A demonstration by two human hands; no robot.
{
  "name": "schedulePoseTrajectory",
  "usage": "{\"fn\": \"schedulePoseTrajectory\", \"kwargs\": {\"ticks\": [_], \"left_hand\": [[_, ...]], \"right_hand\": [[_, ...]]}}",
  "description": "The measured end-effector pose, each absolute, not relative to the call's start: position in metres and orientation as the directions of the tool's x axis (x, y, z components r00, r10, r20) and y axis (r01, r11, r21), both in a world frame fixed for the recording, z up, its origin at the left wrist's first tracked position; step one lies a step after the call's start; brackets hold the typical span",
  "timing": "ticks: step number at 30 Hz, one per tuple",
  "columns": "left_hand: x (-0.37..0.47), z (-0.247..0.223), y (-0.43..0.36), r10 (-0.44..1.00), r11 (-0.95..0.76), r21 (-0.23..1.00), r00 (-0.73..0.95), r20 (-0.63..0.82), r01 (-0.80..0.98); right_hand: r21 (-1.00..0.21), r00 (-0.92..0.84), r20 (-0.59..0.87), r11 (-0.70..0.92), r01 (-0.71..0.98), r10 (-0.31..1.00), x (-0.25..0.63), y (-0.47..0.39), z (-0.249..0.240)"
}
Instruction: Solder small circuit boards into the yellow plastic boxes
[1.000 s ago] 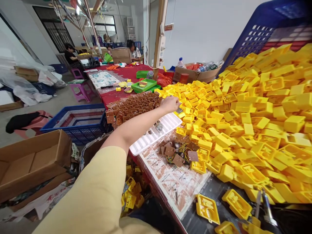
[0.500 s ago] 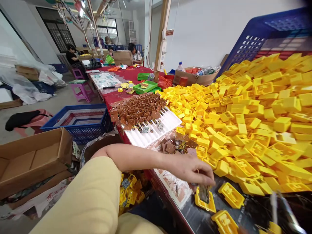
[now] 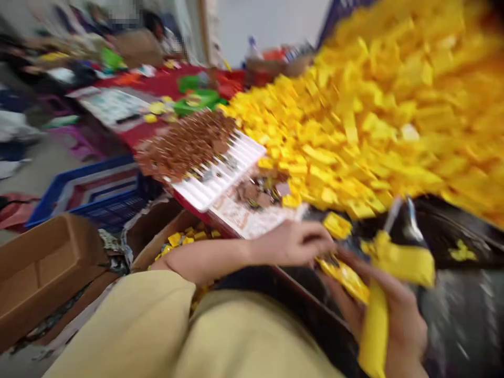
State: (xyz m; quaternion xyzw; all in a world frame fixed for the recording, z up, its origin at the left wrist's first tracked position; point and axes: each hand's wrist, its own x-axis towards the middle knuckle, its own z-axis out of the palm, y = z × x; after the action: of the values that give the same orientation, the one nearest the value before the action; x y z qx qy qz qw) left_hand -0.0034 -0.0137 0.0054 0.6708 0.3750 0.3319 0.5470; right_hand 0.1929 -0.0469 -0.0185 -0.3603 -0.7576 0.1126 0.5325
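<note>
A yellow plastic case (image 3: 348,281) with a dark part at its left end is held between my two hands, blurred by motion. My left hand (image 3: 293,244) reaches in from the left, its fingers closed at that end of the case. My right hand (image 3: 401,310) is closed around the case from the right. Across the same hand lies a yellow T-shaped tool (image 3: 405,264) with thin pale and metal ends pointing up. Another yellow case (image 3: 337,226) lies on the table just beyond my fingers.
A large heap of yellow cases (image 3: 354,131) fills the right. Brown boards (image 3: 192,139) stand in rows on a white ridged tray (image 3: 205,194), with loose wired parts (image 3: 258,191) beside it. Cardboard boxes (image 3: 47,262) and a blue crate (image 3: 90,189) stand left. People are blurred behind.
My right hand has come into view with the yellow tool. The case at my left hand is now lifted off the table between both hands. The view has swung right and down.
</note>
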Motion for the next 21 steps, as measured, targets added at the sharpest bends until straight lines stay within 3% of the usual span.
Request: {"fn": "schedulePoseTrajectory", "kwargs": {"ticks": [3, 6, 10, 15, 18, 21], "left_hand": [[-0.005, 0.013, -0.01, 0.875, -0.153, 0.983, 0.477, 0.088, 0.099], [-0.004, 0.017, -0.003, 0.887, -0.088, 0.988, 0.462, 0.021, 0.124], [-0.001, 0.016, -0.008, 0.88, 0.039, 0.996, 0.47, -0.069, 0.074], [-0.004, 0.001, -0.009, 0.863, 0.166, 0.984, 0.493, -0.112, -0.067], [-0.013, -0.002, -0.012, 0.88, -0.051, 0.996, 0.475, 0.013, 0.067], [-0.022, 0.0, -0.021, 0.806, -0.376, 0.905, 0.551, 0.215, 0.198]], "right_hand": [[-0.628, -0.038, 0.67, 0.594, 0.503, 0.741, 0.189, -0.05, -0.021], [-0.712, -0.01, 0.591, 0.528, 0.463, 0.807, 0.192, -0.05, -0.027], [-0.8, 0.028, 0.554, 0.523, 0.294, 0.832, 0.186, -0.055, -0.02], [-0.809, 0.071, 0.565, 0.536, 0.242, 0.822, 0.18, -0.058, -0.013], [-0.805, 0.047, 0.563, 0.535, 0.255, 0.825, 0.179, -0.06, -0.009], [-0.786, 0.082, 0.586, 0.54, 0.301, 0.806, 0.177, -0.061, -0.007]]}}
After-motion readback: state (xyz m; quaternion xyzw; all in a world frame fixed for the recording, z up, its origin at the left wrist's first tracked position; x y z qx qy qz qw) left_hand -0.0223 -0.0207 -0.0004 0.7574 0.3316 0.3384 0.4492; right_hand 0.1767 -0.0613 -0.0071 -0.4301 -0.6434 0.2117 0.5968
